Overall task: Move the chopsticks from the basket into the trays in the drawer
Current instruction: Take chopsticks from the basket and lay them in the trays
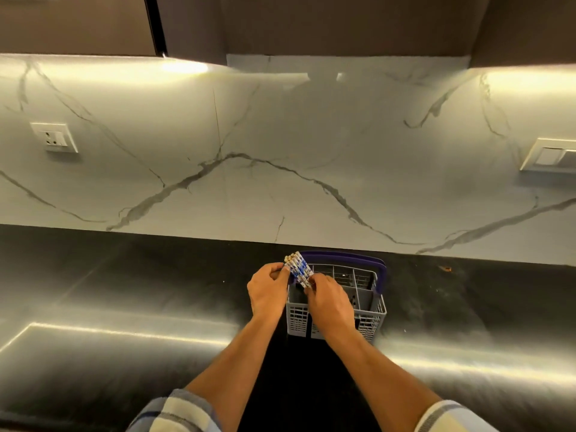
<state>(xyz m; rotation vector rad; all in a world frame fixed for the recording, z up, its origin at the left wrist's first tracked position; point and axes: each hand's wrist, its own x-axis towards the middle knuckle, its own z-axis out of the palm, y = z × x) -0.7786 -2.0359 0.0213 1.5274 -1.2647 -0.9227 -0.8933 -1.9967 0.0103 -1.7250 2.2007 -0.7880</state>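
The left hand (268, 291) pinches the chopsticks (298, 269) at their nine o'clock side; the bundle leans toward eleven o'clock above the basket (336, 316) on the dark counter (124, 291). The right hand (330, 302) grips their lower ends.

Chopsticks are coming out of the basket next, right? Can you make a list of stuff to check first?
1. Chopsticks bunched together: ok, they stand as one bundle in the basket's left corner.
2. Left hand on the bundle: ok, fingertips touch its left side.
3. Right hand on the bundle: ok, fingers pinch it lower down.
4. Basket sitting flat on the counter: ok.
5. Handle out of the way: ok, folded back.
6. Drawer open and trays ready: cannot tell, out of view.
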